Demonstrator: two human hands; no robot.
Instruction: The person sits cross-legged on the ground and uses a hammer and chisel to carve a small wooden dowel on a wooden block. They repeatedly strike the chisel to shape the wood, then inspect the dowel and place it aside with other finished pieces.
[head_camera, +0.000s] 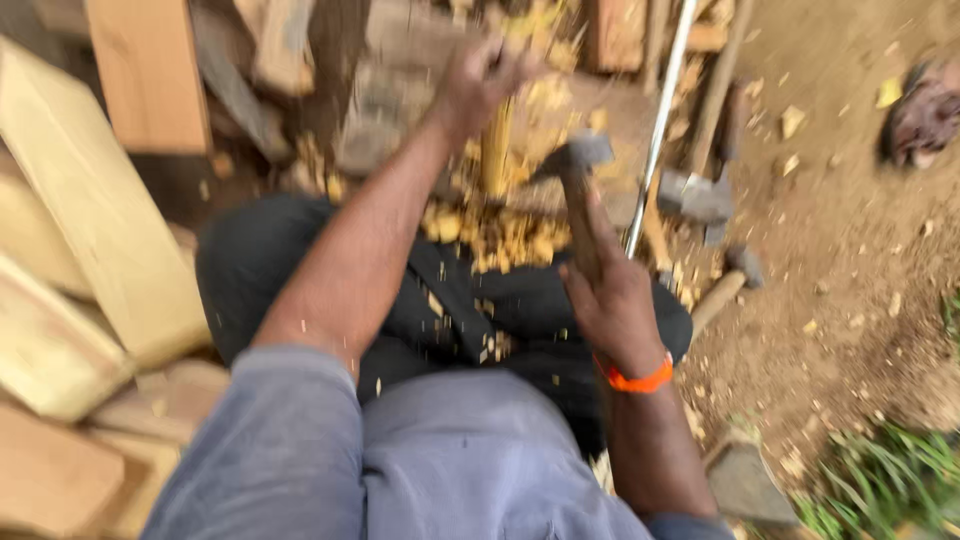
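The head view looks down on bare brown dirt ground (850, 260) out of doors, littered with pale wood chips (500, 235), with a tuft of green grass (880, 485) at the lower right of the frame. Pale sawn planks (90, 200) lie stacked along the left edge, and darker wood pieces crowd the top. The picture is blurred with motion. The left hand (478, 82), upper middle, has its grip closed around the top of a yellowish wooden stake (496, 150) that stands upright among the chips. The right hand (612, 300), centre right, wears an orange wristband (638, 380) — its grip is wrapped around the wooden handle of a hammer (578, 160), whose dark head is just beside the stake. A thin metal rod (660, 120) slants down from the upper right, and another hammer (700, 200) lies on the dirt beside it — its head grey.
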